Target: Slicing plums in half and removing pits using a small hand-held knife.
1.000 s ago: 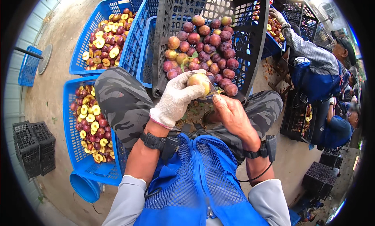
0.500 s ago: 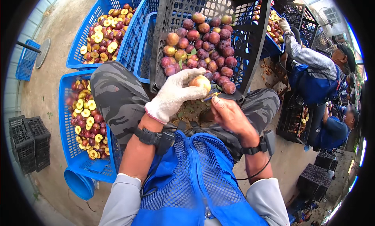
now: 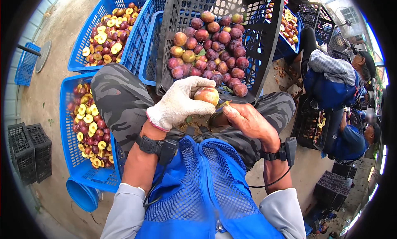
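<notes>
My left hand (image 3: pixel 178 102), in a white knit glove, is closed round a reddish-yellow plum (image 3: pixel 206 95) above my lap. Bare and closed, my right hand (image 3: pixel 245 118) grips a small knife (image 3: pixel 223 105) with a yellowish part showing; its blade is hard to make out against the plum's right side. Just beyond both hands, a tilted black crate (image 3: pixel 164 53) holds many whole red and purple plums (image 3: pixel 213 53).
Halved plums fill a blue crate (image 3: pixel 73 59) at the far left and another blue crate (image 3: pixel 66 127) beside my left knee. A blue bucket (image 3: pixel 82 195) and black crates (image 3: pixel 31 152) stand left. Co-workers (image 3: pixel 331 73) sit at the right near more crates.
Both hands have shifted slightly; the plum has moved a little left and down and now shows a redder side. A co-worker's gloved hand at the right has drawn back from a crate.
</notes>
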The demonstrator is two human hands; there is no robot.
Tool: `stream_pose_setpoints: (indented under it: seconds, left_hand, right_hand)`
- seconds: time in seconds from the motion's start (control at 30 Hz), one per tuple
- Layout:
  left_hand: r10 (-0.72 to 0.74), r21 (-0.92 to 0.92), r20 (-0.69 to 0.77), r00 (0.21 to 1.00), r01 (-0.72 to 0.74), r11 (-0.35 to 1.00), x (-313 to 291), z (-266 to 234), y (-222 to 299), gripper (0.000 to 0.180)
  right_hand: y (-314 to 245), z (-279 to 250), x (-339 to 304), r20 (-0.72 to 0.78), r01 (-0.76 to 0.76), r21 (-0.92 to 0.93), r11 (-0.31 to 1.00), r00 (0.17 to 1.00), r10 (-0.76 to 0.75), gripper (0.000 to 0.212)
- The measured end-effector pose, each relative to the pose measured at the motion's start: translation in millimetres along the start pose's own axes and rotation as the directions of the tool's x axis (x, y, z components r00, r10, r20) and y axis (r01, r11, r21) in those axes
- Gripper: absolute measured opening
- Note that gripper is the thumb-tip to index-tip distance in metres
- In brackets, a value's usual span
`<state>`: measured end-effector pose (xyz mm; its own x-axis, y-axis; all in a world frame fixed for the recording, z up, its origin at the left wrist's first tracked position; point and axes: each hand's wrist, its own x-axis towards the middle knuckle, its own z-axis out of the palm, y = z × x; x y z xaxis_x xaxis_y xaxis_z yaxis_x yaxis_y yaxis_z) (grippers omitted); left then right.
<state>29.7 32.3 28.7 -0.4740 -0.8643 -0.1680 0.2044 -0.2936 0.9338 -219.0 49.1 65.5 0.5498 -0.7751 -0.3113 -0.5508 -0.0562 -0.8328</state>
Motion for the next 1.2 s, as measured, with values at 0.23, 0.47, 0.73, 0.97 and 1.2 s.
stream_pose_setpoints:
  seconds: [0.23, 0.47, 0.73, 0.97, 1.2]
  left_hand:
    - [0.031, -0.248, -0.143, 0.989, -0.067, 0.966, 10.1, 8.1, -23.1, 0.051]
    - [-0.071, -0.880, -0.121, 0.990, -0.074, 0.469, 21.6, 4.8, -19.8, 0.053]
    - [-0.311, -0.909, -0.073, 0.947, 0.065, 0.411, 25.4, 26.2, -7.8, 0.065]
    - [-0.006, -0.422, -0.317, 0.948, -0.135, 0.897, 43.1, 24.5, -26.8, 0.037]
    - [0.209, -0.866, 0.415, 0.886, 0.314, 0.389, 36.6, -9.7, -69.3, 0.035]
  right_hand:
    - [-1.9, -8.7, 12.9, -0.037, -0.118, 0.042, 0.992, 0.992, 0.120, 0.047]
    - [-10.8, -52.1, -25.4, -0.781, -0.031, -0.070, 0.997, 0.624, -0.036, 0.033]
    - [-38.7, 24.2, 63.5, -0.492, 0.185, -0.580, 0.793, 0.697, -0.522, 0.046]
    - [-35.8, 13.8, 67.5, -0.607, 0.028, -0.338, 0.941, 0.757, -0.241, 0.028]
    - [-57.6, 2.7, 74.7, -0.168, 0.344, -0.718, 0.605, 0.758, -0.630, 0.035]
